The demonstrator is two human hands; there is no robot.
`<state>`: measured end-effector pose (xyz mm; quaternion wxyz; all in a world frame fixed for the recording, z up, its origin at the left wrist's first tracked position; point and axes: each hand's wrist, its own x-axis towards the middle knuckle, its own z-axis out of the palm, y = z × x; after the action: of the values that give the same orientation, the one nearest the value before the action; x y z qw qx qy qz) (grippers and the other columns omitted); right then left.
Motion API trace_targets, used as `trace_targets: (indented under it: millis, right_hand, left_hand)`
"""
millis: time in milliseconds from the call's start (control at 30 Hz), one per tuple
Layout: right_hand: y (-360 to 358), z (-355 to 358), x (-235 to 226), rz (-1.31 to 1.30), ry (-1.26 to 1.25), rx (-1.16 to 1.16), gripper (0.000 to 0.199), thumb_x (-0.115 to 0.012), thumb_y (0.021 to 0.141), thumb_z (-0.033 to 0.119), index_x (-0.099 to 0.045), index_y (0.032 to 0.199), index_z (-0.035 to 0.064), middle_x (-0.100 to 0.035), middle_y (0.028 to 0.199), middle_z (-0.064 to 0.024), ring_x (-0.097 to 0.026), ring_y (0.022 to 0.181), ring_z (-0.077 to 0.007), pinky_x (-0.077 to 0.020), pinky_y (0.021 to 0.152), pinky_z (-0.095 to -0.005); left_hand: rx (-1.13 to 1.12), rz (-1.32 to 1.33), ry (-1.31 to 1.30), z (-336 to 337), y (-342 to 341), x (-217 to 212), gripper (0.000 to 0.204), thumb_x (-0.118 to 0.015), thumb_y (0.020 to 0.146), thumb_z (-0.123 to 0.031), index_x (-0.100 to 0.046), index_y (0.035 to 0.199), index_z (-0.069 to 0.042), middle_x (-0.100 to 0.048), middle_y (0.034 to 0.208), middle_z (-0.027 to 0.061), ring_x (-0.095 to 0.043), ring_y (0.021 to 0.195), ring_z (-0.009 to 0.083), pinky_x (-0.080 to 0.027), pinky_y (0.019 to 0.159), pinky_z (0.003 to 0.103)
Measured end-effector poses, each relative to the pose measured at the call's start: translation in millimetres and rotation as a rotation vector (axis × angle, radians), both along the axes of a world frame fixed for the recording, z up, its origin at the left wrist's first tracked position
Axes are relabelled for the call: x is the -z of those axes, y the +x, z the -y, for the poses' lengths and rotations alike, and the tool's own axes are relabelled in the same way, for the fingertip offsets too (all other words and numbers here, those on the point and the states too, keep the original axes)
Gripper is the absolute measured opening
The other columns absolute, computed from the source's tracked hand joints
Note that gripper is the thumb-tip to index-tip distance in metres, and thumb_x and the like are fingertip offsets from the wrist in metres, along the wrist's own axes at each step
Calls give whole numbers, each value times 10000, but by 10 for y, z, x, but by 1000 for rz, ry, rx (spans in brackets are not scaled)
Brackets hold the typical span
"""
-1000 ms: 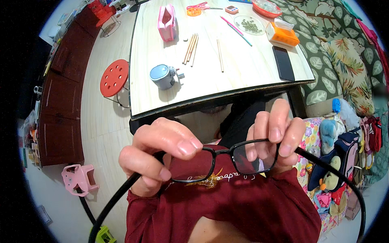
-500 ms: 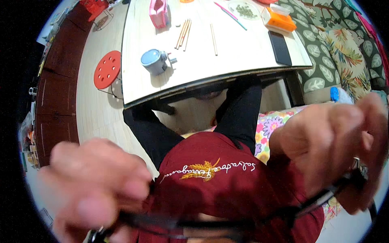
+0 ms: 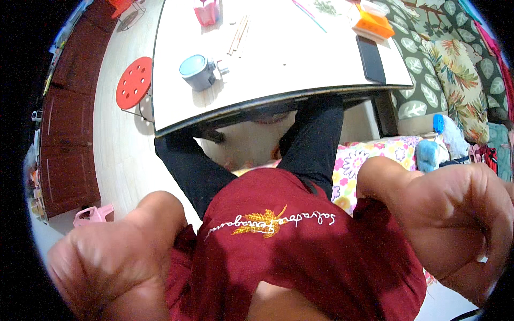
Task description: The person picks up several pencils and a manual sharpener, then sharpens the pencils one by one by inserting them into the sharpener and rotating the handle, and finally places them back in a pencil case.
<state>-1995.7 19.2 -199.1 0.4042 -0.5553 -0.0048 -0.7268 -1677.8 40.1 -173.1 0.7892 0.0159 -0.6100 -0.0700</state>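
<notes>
My left hand point(image 3: 115, 254) is raised at the lower left, very near the camera. Its palm and wrist show, while the fingers run out of the picture. At the right my right hand point(image 3: 455, 230) is held up as well, its visible fingers curled at the picture's rim. What they close on, if anything, is hidden. A thin black cord or strap point(image 3: 465, 315) shows at the lower right edge, below the right hand. Between both hands lies my dark red shirt point(image 3: 316, 257), above black trousers point(image 3: 316, 128).
On the white table point(image 3: 294, 69) stand a blue-grey pencil sharpener point(image 3: 198, 75) and a pink case point(image 3: 206, 12). Pencils point(image 3: 238, 36), a black phone point(image 3: 370, 59) and an orange tissue pack point(image 3: 372, 22) lie there too. A red stool point(image 3: 135, 83) is at left, a leaf-patterned sofa point(image 3: 420, 75) at right.
The black strap stretched between my hands has left the view except for a bit at the lower right. Both hands have turned, showing palms and wrists, and the view has shifted slightly.
</notes>
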Motion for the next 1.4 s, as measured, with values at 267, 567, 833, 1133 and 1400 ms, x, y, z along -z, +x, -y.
trace_targets:
  millis: [267, 567, 833, 1133, 1400]
  right_hand:
    - [40, 356, -99, -100, -93, 355, 181, -590, 853, 167, -582, 1000, 60, -578, 870, -59, -568, 700, -153, -491, 612, -267]
    - [317, 1705, 1775, -1438, 500, 1060, 459, -687, 751, 320, -536, 1060, 15, -591, 963, -159, -601, 751, -295, -489, 708, -401]
    - [281, 1892, 1717, -1485, 730, 880, 167, -612, 761, 176, -582, 785, 14, -606, 752, -136, -594, 693, -271, -487, 661, -379]
    - [511, 794, 1751, -1036, 600, 637, 137, -665, 689, 36, -566, 783, 22, -537, 671, -39, -505, 501, -89, -433, 481, -225]
    - [725, 531, 1790, -888, 758, 387, 149, -677, 745, 64, -546, 795, 12, -536, 683, -32, -486, 530, -64, -421, 496, -208]
  left_hand:
    - [-290, 190, -9, 365, -174, 142, 311, -475, 856, -302, -538, 949, -13, -578, 865, 128, -550, 805, 235, -452, 737, 343]
    - [-370, -88, 1077, 805, -173, 1440, 162, -528, 874, -40, -546, 1018, 31, -581, 935, 95, -545, 839, 157, -441, 778, 284]
    - [-98, 170, 1339, 669, -314, 1739, 89, -551, 860, -24, -573, 941, 8, -591, 804, 64, -548, 702, 116, -456, 652, 229]
    - [526, -9, 1334, 1249, -1122, 1648, 374, -479, 937, -139, -427, 1257, 48, -568, 1121, 147, -575, 1008, 201, -460, 881, 314]
    - [700, -191, 1411, 1191, -1056, 1758, 295, -465, 947, -171, -501, 1145, 45, -609, 894, 80, -621, 790, 153, -514, 742, 268]
